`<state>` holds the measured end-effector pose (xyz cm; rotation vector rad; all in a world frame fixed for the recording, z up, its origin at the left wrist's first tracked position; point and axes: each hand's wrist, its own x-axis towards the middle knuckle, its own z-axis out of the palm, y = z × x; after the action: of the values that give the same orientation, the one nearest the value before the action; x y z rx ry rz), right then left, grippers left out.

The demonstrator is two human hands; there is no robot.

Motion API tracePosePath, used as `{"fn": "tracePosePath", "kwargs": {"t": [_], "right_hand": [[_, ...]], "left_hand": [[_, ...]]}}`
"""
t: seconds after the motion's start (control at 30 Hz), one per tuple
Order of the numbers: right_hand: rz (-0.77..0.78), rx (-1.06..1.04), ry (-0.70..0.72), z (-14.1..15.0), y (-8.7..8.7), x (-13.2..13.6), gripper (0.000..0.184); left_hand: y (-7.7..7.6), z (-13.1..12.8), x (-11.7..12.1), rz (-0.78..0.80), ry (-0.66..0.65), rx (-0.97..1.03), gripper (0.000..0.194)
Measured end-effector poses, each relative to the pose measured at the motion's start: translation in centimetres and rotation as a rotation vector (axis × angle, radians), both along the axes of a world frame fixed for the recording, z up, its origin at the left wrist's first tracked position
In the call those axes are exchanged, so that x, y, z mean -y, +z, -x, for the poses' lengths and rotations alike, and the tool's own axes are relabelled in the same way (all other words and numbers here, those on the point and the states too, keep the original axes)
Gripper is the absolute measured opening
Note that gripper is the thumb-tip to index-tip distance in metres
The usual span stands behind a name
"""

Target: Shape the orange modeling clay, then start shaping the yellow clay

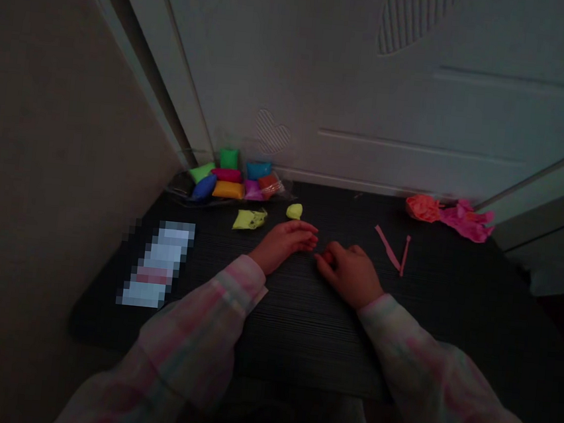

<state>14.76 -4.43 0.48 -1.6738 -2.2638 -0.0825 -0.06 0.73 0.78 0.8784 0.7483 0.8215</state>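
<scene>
My left hand (285, 244) rests on the dark table (301, 320), fingers stretched out flat and pointing right, with nothing visible in it. My right hand (350, 272) lies just beside it, fingers curled, pinching a small red lump of clay (326, 258) against the tabletop. The two hands almost touch at the fingertips. A yellow-green clay ball (295, 211) lies just beyond my left hand, and an opened yellow-green wrapper (250, 219) lies to its left. Both sleeves are pale pink plaid.
Several coloured clay packs (232, 179) sit in a clear bag at the back left. Two thin pink strips (392, 250) lie right of my right hand. Orange and pink wrappers (448, 214) lie at the back right. A blurred white sheet (157, 265) lies at left. A pale door stands behind.
</scene>
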Motion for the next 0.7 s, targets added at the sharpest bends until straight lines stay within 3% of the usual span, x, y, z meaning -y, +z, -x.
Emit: {"fn": "tracePosePath", "kwargs": {"t": [0.47, 0.7], "right_hand": [[0.066, -0.016, -0.056, 0.23, -0.39, 0.05, 0.02], [0.113, -0.113, -0.055, -0.29, -0.18, 0.17, 0.031]], "left_hand": [[-0.18, 0.07, -0.05, 0.014, 0.006, 0.016, 0.011], [-0.11, 0.08, 0.06, 0.008, 0.006, 0.007, 0.011]]}}
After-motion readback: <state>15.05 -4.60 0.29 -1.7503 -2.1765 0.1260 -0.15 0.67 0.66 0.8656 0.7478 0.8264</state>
